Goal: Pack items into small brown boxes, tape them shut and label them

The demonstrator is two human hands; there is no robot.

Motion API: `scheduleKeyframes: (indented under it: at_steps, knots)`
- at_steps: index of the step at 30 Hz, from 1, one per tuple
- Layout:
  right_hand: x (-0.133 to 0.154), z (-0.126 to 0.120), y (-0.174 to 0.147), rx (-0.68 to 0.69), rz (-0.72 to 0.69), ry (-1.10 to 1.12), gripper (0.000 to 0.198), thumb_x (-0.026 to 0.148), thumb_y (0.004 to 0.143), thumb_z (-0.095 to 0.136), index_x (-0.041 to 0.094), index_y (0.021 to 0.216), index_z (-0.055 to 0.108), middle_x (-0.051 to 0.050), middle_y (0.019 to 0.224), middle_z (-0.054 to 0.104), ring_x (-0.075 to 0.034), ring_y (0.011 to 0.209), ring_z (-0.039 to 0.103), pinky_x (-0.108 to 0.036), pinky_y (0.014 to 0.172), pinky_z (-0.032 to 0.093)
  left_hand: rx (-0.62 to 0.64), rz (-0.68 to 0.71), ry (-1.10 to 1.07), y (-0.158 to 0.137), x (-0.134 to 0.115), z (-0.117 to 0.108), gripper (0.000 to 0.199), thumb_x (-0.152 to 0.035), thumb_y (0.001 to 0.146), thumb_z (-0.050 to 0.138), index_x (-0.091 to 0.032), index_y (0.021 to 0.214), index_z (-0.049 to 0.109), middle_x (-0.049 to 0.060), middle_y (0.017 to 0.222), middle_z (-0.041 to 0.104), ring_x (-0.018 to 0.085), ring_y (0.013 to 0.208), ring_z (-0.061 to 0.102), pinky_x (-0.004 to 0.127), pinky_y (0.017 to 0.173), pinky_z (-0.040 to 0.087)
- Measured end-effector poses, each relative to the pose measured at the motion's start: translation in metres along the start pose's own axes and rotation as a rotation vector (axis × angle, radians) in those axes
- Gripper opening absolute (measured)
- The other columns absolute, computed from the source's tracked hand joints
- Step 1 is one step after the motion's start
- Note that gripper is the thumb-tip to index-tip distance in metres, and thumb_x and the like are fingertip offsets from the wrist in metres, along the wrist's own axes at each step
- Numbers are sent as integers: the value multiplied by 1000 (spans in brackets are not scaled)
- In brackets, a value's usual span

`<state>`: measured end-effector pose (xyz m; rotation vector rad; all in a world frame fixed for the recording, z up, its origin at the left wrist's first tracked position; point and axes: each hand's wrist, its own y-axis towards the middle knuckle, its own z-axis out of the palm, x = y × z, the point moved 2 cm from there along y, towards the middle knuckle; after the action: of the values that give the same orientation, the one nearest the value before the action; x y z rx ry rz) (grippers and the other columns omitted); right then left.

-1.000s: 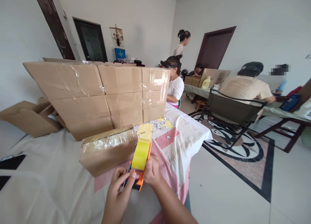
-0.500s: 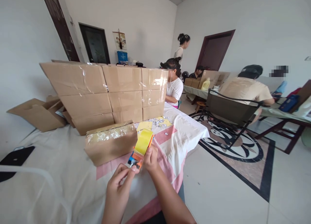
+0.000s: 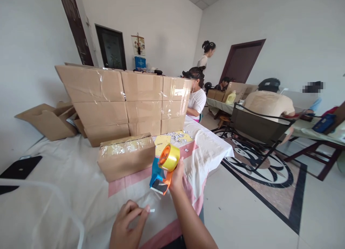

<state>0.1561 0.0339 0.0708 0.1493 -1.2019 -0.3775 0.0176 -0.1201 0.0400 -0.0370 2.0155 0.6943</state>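
1. A table (image 3: 215, 144), covered with a white cloth with pink patches, spreads across the near half of the scene. Everything being handled is over it.
2. A stack of cardboard boxes (image 3: 125, 101) stands across the table, three across and three high on the near side.
3. In front of the stack lies a single box (image 3: 129, 164), its long axis running left to right, with shiny tape (image 3: 126, 146) along the top.
4. The right hand (image 3: 177, 175) holds a blue and orange tape dispenser (image 3: 154, 170) just right of the single box, near its front corner. The fingers are wrapped around the dispenser's right side, though most are hidden. Its long axis slants from the yellow roll (image 3: 173, 161) at the far end to the cutting edge (image 3: 157, 190), which points toward the wearer and slightly left. The roll's hollow side faces left.
5. The left hand (image 3: 130, 222) is nearer the wearer, apart from the dispenser, thumb and finger pinching a small pale strip (image 3: 152, 210). The step seems to be tidying the tape's end; the next move probably calls for a steady right grip and free left fingertips.
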Motion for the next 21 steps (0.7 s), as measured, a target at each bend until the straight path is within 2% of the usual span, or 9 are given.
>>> scheduleKeyframes:
  at_steps: [3,7,10,15,17,19,21]
  knots:
    - [6,-3,-14,-86,81,128,51,74,91,53,25,97,64,-7,90,73,-23,83,72,-37,79,61,-45,107,117,3,1,-4,47,-54,93,68,-23,58,67,1,68,54,15,64,58,26,66,49]
    - [15,-18,-24,-159,18,88,54,79,82,62,25,84,62,-5,77,69,-22,70,69,-35,66,59,-13,146,149,-1,1,-3,51,-57,93,67,-23,56,65,1,64,57,15,62,59,27,65,47]
    - [21,-32,-20,-160,-107,-14,60,83,81,61,23,76,63,-4,66,66,-21,60,64,-33,58,54,57,27,86,-9,-3,0,59,-65,95,60,-22,55,64,0,58,59,15,58,57,26,64,45]
    - [25,-46,-12,61,-295,-271,58,78,84,62,21,75,70,-9,71,72,-25,67,69,-37,65,55,115,-167,-58,-16,-10,1,64,-73,91,59,-21,54,66,0,52,57,15,55,53,25,60,44]
    - [23,-47,-14,-12,-258,-211,59,80,83,62,22,73,68,-6,66,69,-22,62,66,-36,61,54,161,-209,-83,-15,-7,1,64,-74,87,62,-21,52,65,0,51,53,15,53,50,24,56,42]
    - [19,-45,-24,-186,-131,-77,59,80,85,60,22,77,66,-4,66,66,-20,59,63,-33,58,54,198,-254,-97,-14,1,3,67,-77,84,64,-19,49,59,0,50,46,14,52,45,24,53,38]
    - [16,-40,-38,-270,26,27,55,76,88,59,22,91,68,-5,80,73,-21,70,70,-33,65,59,234,-300,-104,-14,11,6,72,-80,82,63,-18,47,51,-1,50,40,12,53,41,23,52,36]
